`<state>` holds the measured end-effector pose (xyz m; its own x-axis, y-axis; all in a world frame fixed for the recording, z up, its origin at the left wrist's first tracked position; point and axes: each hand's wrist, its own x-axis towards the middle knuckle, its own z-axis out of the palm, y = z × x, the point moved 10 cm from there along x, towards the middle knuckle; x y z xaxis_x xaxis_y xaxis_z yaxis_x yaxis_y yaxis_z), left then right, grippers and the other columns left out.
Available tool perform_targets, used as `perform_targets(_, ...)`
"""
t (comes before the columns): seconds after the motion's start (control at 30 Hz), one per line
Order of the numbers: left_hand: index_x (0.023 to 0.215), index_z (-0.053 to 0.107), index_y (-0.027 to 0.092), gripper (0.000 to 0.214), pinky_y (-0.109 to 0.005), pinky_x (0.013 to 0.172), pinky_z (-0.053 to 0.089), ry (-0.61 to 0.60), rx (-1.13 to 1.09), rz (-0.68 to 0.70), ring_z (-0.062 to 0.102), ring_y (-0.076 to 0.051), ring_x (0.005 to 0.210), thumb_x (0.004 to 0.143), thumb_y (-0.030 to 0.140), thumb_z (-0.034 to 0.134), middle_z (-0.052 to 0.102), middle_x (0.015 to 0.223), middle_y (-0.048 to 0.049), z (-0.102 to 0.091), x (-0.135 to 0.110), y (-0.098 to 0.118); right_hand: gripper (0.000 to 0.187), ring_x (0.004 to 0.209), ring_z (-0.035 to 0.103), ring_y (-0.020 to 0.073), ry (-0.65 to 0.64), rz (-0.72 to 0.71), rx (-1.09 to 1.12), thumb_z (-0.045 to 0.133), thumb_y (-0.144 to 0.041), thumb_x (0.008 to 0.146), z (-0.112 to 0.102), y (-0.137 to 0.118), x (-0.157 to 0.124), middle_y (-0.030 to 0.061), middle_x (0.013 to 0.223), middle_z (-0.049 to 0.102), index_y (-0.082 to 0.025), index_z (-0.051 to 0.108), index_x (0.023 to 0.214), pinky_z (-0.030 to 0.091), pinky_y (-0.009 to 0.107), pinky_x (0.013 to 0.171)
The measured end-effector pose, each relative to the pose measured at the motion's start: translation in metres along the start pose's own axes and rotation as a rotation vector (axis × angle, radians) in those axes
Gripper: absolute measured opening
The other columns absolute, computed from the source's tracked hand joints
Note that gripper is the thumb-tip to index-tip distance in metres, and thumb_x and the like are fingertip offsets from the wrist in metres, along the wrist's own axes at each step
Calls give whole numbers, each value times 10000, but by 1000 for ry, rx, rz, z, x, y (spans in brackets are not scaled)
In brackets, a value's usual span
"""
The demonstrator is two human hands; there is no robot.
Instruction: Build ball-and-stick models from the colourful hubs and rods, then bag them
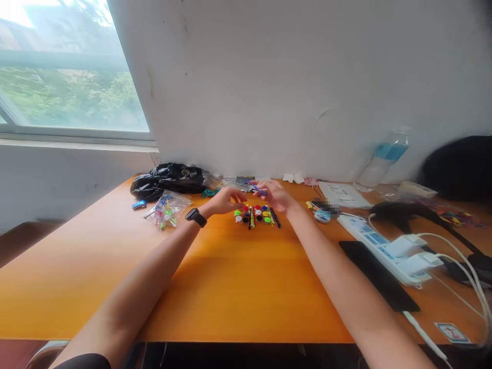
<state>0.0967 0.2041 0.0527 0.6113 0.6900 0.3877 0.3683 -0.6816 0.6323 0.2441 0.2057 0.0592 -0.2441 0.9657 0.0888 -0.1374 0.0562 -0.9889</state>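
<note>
My right hand (277,197) is closed on a slim blue stick (258,190), held above the table. Across from it, my left hand (226,201), with a dark watch (196,217) on the wrist, has its fingers bent and apart; nothing shows in them. Under and between both hands lies a cluster of small round coloured pieces (266,217) in green, white, black, red, blue and yellow. Thin sticks lie among them, including a dark blue stick (275,217) on the right side.
At left are a clear bag of coloured pieces (166,210), a small blue packet (139,204) and a black plastic bag (169,180). To the right lie papers (344,195), a power strip (369,237) with chargers, a black phone-like slab (378,274) and a tilted bottle (378,164).
</note>
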Motion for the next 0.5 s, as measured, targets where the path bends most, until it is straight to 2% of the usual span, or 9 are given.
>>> perform_targets(0.07, 1001, 811, 186, 204, -268, 740, 537, -58, 108, 44, 711, -183, 814, 835, 297, 769, 800, 973, -64, 12, -1, 9, 33, 734, 726, 111, 23, 63, 104, 715, -159, 781, -3, 4, 0, 78, 1052, 794, -175, 696, 758, 538, 156, 545)
perform_targets(0.2, 904, 825, 182, 142, -275, 770, 526, -92, 214, 71, 723, -204, 846, 811, 171, 719, 801, 964, -72, 29, -3, 18, 175, 789, 753, 140, 107, 110, 126, 755, -115, 810, -12, 10, 2, 65, 861, 796, -188, 629, 712, 632, 194, 697)
perform_targets(0.37, 913, 800, 170, 169, -259, 751, 528, -7, 184, 10, 735, -186, 815, 873, 147, 637, 810, 910, -59, 18, 1, 10, 180, 760, 757, 139, 131, 107, 80, 819, -76, 742, -17, 14, 3, 27, 765, 771, -182, 673, 745, 641, 219, 740)
perform_targets(0.5, 945, 812, 182, 145, -260, 728, 523, -14, 173, -16, 722, -192, 804, 859, 248, 716, 812, 929, -58, 15, 0, 8, 289, 778, 769, 144, 109, 69, 7, 868, -36, 642, -22, 10, 3, 29, 844, 792, -177, 771, 874, 638, 230, 760)
